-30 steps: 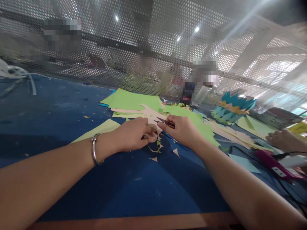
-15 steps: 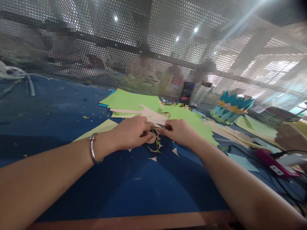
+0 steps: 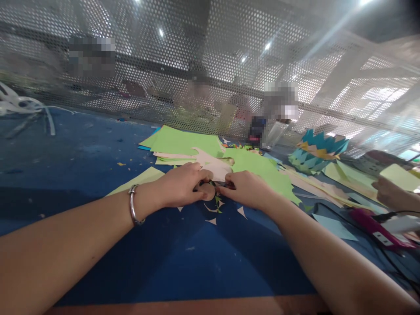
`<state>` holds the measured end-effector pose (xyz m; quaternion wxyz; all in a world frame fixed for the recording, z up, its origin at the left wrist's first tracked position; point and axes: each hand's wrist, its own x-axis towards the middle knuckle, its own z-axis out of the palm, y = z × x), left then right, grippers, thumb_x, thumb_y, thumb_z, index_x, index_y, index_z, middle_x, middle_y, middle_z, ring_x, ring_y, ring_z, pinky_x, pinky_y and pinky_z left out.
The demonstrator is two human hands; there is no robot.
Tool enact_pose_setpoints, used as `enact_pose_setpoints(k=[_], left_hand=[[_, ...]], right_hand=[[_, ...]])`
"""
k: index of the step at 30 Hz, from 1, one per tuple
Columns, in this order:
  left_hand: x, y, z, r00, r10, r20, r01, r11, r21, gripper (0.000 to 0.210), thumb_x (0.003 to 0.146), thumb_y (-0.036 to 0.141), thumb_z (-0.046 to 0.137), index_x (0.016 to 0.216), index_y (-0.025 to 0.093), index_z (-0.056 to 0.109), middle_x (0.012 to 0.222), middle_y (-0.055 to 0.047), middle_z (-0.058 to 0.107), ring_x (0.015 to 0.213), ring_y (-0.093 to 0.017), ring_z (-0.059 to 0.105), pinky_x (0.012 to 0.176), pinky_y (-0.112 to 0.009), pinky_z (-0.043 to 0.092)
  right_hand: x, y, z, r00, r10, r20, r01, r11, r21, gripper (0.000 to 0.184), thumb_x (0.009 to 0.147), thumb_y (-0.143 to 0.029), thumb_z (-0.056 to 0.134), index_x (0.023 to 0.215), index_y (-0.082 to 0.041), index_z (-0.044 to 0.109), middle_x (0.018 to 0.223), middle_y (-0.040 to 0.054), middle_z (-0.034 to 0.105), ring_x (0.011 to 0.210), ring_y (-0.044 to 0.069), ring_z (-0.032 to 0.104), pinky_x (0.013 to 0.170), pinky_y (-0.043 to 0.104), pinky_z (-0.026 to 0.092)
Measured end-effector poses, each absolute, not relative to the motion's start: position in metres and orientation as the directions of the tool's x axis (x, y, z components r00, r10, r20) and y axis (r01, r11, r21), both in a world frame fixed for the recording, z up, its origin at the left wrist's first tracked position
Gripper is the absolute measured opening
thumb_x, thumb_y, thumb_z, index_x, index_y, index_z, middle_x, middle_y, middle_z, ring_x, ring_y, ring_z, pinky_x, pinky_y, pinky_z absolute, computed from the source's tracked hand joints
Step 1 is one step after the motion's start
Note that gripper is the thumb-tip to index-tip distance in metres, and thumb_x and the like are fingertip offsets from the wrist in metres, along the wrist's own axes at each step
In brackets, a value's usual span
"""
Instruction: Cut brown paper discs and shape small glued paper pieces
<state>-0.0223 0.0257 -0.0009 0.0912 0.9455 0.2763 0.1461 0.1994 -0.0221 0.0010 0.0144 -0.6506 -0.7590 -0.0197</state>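
Note:
My left hand (image 3: 183,186), with a silver bangle at the wrist, is closed on a small round piece of pale pink paper (image 3: 208,191), thumb on top. My right hand (image 3: 247,189) is closed around small scissors (image 3: 221,184); their dark blades point left toward the round piece, and most of the handle is hidden by the fingers. Just beyond both hands lies a larger pale pink sheet (image 3: 214,165) with curved cut edges. Small paper scraps (image 3: 242,212) lie on the blue table (image 3: 197,262) below the hands.
Stacked green sheets (image 3: 187,142) and a jagged green sheet (image 3: 259,168) lie beyond. At right are a teal zigzag paper crown (image 3: 321,148), a magenta power strip (image 3: 374,227) with cables, and another person's hand (image 3: 393,192) holding pale paper. A perforated metal screen (image 3: 147,65) borders the table.
The round piece has turned and shows more of its face between my hands. The scissor blades have drawn closer to my right fingers. At right, the other person's hand has lifted pale paper.

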Motion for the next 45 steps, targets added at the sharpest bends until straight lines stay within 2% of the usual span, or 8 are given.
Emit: enact_pose_setpoints(k=[4, 8, 17, 22, 25, 30, 37, 45], left_hand=[[-0.021, 0.027, -0.002, 0.814, 0.542, 0.207, 0.488, -0.833, 0.261, 0.029, 0.088, 0.033, 0.062, 0.114, 0.021, 0.067, 0.094, -0.007, 0.058, 0.09, -0.025, 0.058, 0.07, -0.032, 0.041], [-0.019, 0.032, -0.001, 0.793, 0.553, 0.255, 0.48, -0.826, 0.296, 0.012, 0.087, 0.025, 0.06, 0.089, 0.018, 0.069, 0.091, -0.008, 0.061, 0.088, -0.024, 0.059, 0.072, -0.033, 0.043], [-0.019, 0.028, 0.007, 0.361, 0.626, 0.691, 0.25, -0.779, 0.575, 0.009, 0.091, 0.028, 0.064, 0.091, 0.02, 0.062, 0.09, -0.002, 0.071, 0.084, -0.015, 0.066, 0.082, -0.03, 0.053], [-0.01, 0.029, 0.001, 0.323, 0.82, 0.473, 0.007, -0.501, 0.865, 0.016, 0.084, 0.027, 0.072, 0.089, 0.019, 0.06, 0.083, 0.0, 0.068, 0.076, -0.015, 0.069, 0.071, -0.029, 0.057], [-0.007, 0.03, -0.001, 0.312, 0.903, 0.296, -0.069, -0.29, 0.955, 0.015, 0.083, 0.026, 0.074, 0.088, 0.018, 0.062, 0.084, -0.002, 0.07, 0.076, -0.016, 0.072, 0.068, -0.03, 0.057], [-0.007, 0.028, 0.0, 0.315, 0.925, 0.215, -0.104, -0.191, 0.976, 0.014, 0.083, 0.023, 0.074, 0.083, 0.018, 0.061, 0.081, -0.001, 0.071, 0.076, -0.015, 0.071, 0.072, -0.03, 0.057], [-0.005, 0.021, 0.004, 0.457, 0.89, 0.014, -0.088, 0.029, 0.996, 0.01, 0.08, 0.015, 0.075, 0.085, 0.016, 0.066, 0.076, -0.001, 0.071, 0.069, -0.011, 0.068, 0.075, -0.029, 0.057], [-0.01, 0.022, 0.008, 0.529, 0.847, -0.047, 0.057, 0.02, 0.998, 0.013, 0.077, 0.024, 0.077, 0.079, 0.018, 0.065, 0.072, -0.001, 0.07, 0.063, -0.012, 0.066, 0.055, -0.024, 0.045]], right_hand=[[0.199, -0.021, 0.0, -0.169, 0.984, 0.055, 0.985, 0.17, -0.027, 0.043, 0.096, -0.058, 0.053, 0.081, -0.02, 0.068, 0.075, 0.0065, 0.068, 0.066, 0.018, 0.057, 0.055, 0.029, 0.025], [0.2, -0.021, 0.001, -0.194, 0.979, 0.055, 0.979, 0.197, -0.051, 0.042, 0.095, -0.055, 0.055, 0.078, -0.019, 0.067, 0.072, 0.0057, 0.066, 0.065, 0.017, 0.054, 0.055, 0.029, 0.025], [0.2, -0.022, -0.002, -0.155, 0.988, 0.012, 0.986, 0.156, -0.065, 0.041, 0.094, -0.056, 0.056, 0.083, -0.019, 0.069, 0.07, 0.0064, 0.066, 0.059, 0.017, 0.052, 0.052, 0.03, 0.026], [0.184, -0.036, 0.003, -0.122, 0.992, 0.027, 0.992, 0.121, 0.021, 0.038, 0.096, -0.051, 0.053, 0.083, -0.019, 0.069, 0.075, 0.0089, 0.07, 0.063, 0.02, 0.059, 0.054, 0.031, 0.026], [0.173, -0.045, 0.007, -0.125, 0.991, 0.04, 0.99, 0.122, 0.071, 0.038, 0.096, -0.05, 0.054, 0.083, -0.018, 0.07, 0.079, 0.0125, 0.072, 0.073, 0.025, 0.065, 0.058, 0.033, 0.027], [0.165, -0.053, 0.013, -0.148, 0.983, 0.106, 0.984, 0.136, 0.113, 0.04, 0.098, -0.054, 0.051, 0.087, -0.021, 0.071, 0.077, 0.0094, 0.073, 0.072, 0.025, 0.066, 0.057, 0.033, 0.023], [0.169, -0.055, 0.013, -0.226, 0.868, 0.442, 0.97, 0.243, 0.019, 0.023, 0.101, -0.04, 0.052, 0.112, -0.024, 0.066, 0.095, 0.003, 0.074, 0.069, 0.017, 0.062, 0.055, 0.03, 0.023], [0.179, -0.047, 0.005, -0.357, 0.796, 0.489, 0.895, 0.442, -0.066, 0.024, 0.104, -0.029, 0.048, 0.1, -0.021, 0.07, 0.093, 0.0045, 0.072, 0.083, 0.017, 0.065, 0.067, 0.027, 0.037]])
